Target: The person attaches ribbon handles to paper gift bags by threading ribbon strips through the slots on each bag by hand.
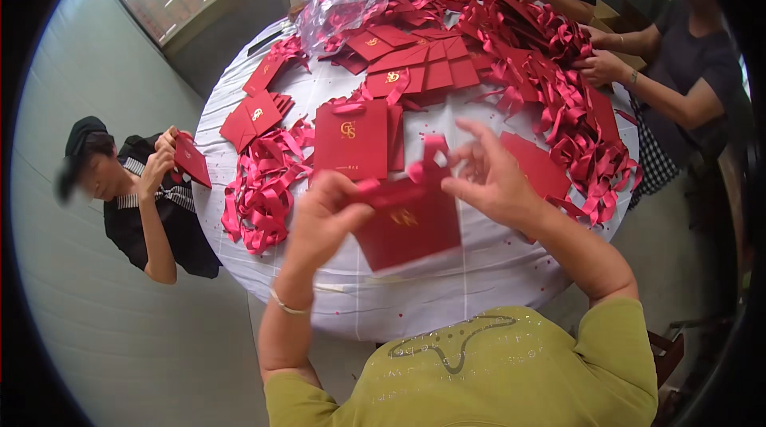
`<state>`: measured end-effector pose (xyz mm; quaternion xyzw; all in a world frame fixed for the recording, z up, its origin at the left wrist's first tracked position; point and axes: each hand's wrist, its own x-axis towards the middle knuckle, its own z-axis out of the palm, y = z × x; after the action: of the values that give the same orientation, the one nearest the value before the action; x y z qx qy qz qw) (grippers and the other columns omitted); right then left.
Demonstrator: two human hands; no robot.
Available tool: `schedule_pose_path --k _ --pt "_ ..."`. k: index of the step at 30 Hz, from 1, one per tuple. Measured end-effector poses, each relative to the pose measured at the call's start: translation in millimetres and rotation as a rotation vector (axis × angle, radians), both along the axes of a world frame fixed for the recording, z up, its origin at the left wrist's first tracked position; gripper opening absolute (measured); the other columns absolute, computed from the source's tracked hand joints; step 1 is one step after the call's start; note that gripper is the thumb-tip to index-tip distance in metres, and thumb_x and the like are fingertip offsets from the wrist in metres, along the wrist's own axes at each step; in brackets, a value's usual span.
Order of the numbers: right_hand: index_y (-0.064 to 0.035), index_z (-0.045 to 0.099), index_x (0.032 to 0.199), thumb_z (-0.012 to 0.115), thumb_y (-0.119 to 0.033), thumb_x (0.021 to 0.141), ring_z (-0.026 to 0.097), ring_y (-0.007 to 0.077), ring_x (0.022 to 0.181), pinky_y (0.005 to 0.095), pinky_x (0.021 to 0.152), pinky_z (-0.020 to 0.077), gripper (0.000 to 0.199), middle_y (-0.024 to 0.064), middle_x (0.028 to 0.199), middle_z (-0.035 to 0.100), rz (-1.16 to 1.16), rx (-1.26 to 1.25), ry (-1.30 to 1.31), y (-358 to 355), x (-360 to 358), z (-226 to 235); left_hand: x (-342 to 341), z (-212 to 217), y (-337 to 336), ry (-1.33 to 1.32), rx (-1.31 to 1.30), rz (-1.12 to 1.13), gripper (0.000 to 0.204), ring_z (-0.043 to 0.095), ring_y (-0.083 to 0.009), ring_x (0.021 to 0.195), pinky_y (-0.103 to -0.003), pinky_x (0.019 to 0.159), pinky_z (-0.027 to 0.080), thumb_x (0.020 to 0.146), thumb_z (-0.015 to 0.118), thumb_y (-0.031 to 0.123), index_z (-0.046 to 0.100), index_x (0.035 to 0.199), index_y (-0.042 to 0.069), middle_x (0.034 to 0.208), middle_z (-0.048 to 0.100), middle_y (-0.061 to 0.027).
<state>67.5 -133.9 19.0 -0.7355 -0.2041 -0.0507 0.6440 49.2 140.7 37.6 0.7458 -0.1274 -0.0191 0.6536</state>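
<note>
A red paper gift bag [411,227] with a gold emblem is held tilted over the near part of the table. My left hand [323,215] is closed on its upper left corner, with a bit of pink ribbon showing at the fingers. Beside the upper right corner is my right hand [499,179], its fingers spread and the thumb close to the bag's edge. A loop of pink ribbon [435,152] rises from the bag's top next to those fingers; whether they touch it is unclear. Just beyond lies another red gift bag [351,140], flat.
On the white-covered round table [335,299] lie ribbon heaps [259,195], stacked red bags [427,68] and a clear plastic bag [343,8]. A person at left holds a small red bag [191,157]. Two others work at the far right around ribboned bags [550,68].
</note>
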Motion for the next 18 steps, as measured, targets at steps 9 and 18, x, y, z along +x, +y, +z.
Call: schedule_pose_path --k 9,18 --pt "0.0005 0.045 0.129 0.074 -0.012 0.080 0.062 0.0169 0.078 0.0292 0.070 0.0516 0.058 0.0114 0.100 0.060 -0.190 -0.243 -0.126 -40 9 7 132 18 90 -0.349 0.467 0.254 0.041 0.062 -0.0230 0.106 -0.033 0.091 0.050 0.077 0.072 -0.001 0.055 0.115 -0.003 0.113 0.062 -0.0149" --pt "0.0041 0.043 0.133 0.087 -0.051 0.053 0.049 0.0400 0.117 0.0479 0.103 0.0366 0.106 0.0244 0.124 0.053 -0.263 -1.029 -0.160 -77 -29 -13 70 -27 -49 -0.846 0.699 0.094 0.039 0.056 -0.0389 0.111 -0.044 0.095 0.045 0.071 0.074 0.004 0.058 0.106 0.001 0.116 0.060 -0.0206"
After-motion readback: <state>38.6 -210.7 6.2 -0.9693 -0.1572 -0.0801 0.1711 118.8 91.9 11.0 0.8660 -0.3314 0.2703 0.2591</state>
